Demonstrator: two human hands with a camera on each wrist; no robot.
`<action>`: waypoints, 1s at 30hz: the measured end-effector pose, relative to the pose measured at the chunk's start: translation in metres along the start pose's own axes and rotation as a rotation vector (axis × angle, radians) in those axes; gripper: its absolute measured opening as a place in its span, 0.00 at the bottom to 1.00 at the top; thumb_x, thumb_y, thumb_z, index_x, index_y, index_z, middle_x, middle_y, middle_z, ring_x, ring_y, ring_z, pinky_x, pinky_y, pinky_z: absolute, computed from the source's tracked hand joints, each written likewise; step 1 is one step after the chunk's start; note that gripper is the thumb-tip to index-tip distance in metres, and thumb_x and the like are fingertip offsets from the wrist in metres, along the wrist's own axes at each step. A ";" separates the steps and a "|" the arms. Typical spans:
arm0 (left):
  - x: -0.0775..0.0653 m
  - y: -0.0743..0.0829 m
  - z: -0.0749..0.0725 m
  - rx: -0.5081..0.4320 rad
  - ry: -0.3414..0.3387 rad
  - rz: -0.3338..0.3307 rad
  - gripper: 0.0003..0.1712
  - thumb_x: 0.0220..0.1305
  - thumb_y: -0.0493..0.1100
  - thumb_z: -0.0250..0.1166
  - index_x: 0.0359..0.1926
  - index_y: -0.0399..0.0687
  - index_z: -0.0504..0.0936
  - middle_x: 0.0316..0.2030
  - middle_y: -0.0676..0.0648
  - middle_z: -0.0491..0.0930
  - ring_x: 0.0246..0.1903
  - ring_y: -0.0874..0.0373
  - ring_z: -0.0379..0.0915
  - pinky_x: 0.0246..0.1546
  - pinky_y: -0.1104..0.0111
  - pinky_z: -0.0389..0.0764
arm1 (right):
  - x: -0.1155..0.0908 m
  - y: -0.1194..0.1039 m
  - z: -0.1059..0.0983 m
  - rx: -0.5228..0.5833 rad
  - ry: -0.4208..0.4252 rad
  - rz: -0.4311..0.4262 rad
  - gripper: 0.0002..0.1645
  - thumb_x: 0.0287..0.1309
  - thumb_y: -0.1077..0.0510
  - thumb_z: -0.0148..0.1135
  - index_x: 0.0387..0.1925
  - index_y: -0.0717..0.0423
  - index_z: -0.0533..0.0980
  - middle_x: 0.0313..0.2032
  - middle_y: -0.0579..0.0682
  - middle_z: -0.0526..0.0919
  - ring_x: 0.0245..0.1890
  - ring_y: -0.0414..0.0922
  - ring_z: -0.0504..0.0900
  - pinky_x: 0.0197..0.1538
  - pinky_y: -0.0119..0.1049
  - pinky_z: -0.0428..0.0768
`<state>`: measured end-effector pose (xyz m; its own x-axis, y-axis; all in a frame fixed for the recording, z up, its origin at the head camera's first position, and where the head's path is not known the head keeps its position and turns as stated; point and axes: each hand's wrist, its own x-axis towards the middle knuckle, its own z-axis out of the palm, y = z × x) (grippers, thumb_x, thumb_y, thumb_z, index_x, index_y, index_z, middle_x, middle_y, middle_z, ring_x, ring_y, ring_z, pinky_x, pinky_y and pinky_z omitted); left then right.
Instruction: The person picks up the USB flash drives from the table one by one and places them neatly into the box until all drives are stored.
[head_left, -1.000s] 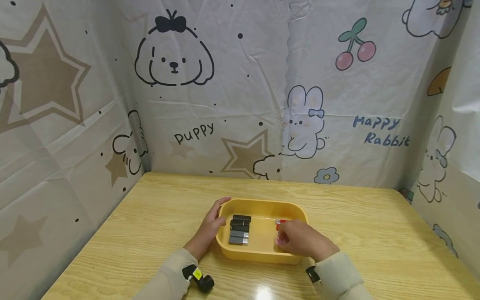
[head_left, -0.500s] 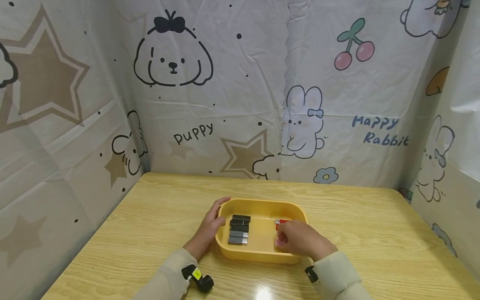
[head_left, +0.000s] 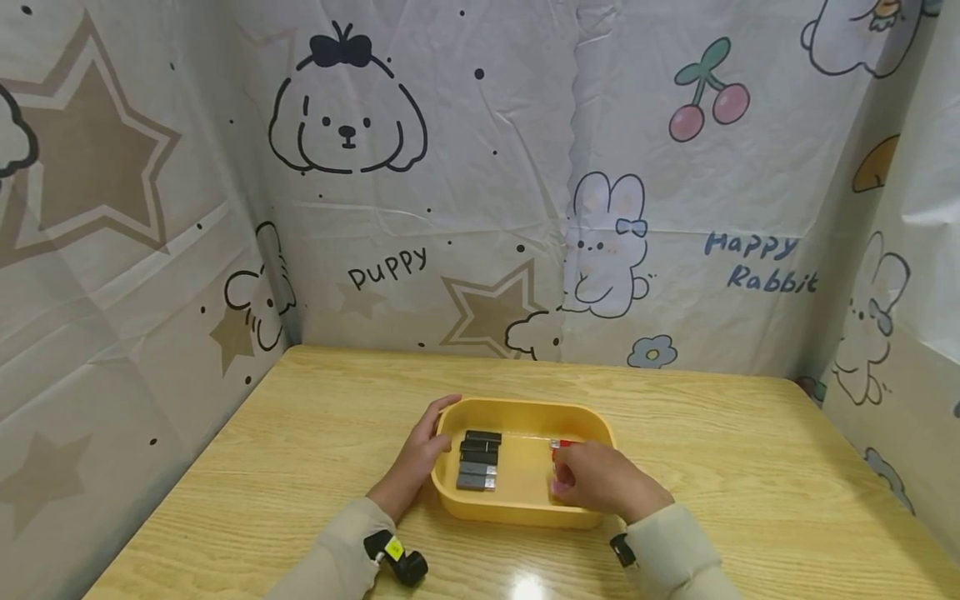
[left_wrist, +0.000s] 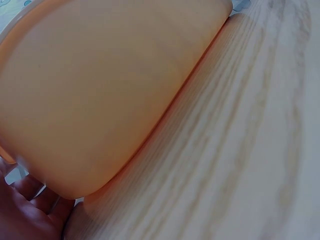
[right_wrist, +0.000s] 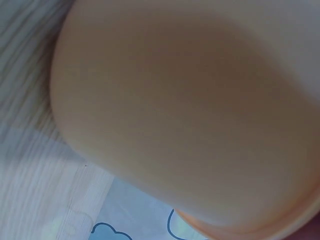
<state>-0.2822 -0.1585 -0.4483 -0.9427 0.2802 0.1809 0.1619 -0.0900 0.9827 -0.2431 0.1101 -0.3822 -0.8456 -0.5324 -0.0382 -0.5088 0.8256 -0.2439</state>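
Note:
A yellow plastic bin [head_left: 525, 515] stands on the table in the head view. My left hand [head_left: 417, 454] grips its left end, the thumb over the rim and the fingers around the outside wall. On the bin's left floor lie several USB sticks in a column, black ones [head_left: 480, 446] at the back and grey ones [head_left: 472, 482] with bare metal plugs in front. My right hand [head_left: 607, 479] reaches over the right side, its curled fingers pinching a small pink USB stick [head_left: 558, 487], mostly hidden. Behind those fingers shows a red USB stick [head_left: 566, 444], partly covered by the hand.
The wooden table [head_left: 315, 433] extends around the bin, with printed cloth [head_left: 465, 208] hanging behind and at both sides. A small black camera [head_left: 405, 567] is strapped to the left sleeve. Both wrist views are mostly filled by the bin's outer wall [left_wrist: 110, 90].

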 end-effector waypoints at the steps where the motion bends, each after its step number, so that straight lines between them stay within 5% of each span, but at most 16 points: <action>1: 0.001 -0.004 -0.001 0.003 0.006 0.002 0.40 0.48 0.24 0.43 0.65 0.48 0.57 0.61 0.41 0.61 0.59 0.46 0.58 0.56 0.54 0.60 | 0.000 0.000 0.000 -0.002 0.004 -0.004 0.11 0.49 0.51 0.64 0.20 0.47 0.71 0.16 0.38 0.67 0.19 0.36 0.65 0.23 0.30 0.65; 8: 0.002 -0.008 -0.001 0.040 0.008 0.007 0.39 0.48 0.25 0.43 0.65 0.49 0.57 0.61 0.43 0.63 0.58 0.48 0.60 0.54 0.59 0.64 | 0.000 0.001 0.001 -0.015 0.018 -0.021 0.10 0.48 0.52 0.65 0.21 0.47 0.71 0.16 0.37 0.67 0.18 0.36 0.65 0.23 0.30 0.65; 16: -0.005 0.012 0.002 0.011 -0.040 0.005 0.39 0.49 0.24 0.42 0.66 0.42 0.53 0.63 0.36 0.58 0.59 0.41 0.56 0.56 0.52 0.59 | 0.000 0.000 0.001 -0.030 0.007 -0.015 0.09 0.48 0.52 0.65 0.22 0.46 0.72 0.17 0.38 0.68 0.19 0.36 0.66 0.25 0.31 0.66; 30: 0.003 -0.010 -0.002 0.028 0.018 0.002 0.39 0.49 0.25 0.43 0.64 0.53 0.58 0.60 0.46 0.64 0.57 0.51 0.61 0.54 0.57 0.63 | 0.001 -0.001 0.000 -0.048 0.006 -0.024 0.09 0.47 0.53 0.65 0.23 0.46 0.72 0.19 0.39 0.70 0.21 0.37 0.66 0.27 0.31 0.66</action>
<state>-0.2874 -0.1582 -0.4577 -0.9474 0.2632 0.1819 0.1711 -0.0636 0.9832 -0.2430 0.1090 -0.3823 -0.8339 -0.5512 -0.0273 -0.5359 0.8207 -0.1981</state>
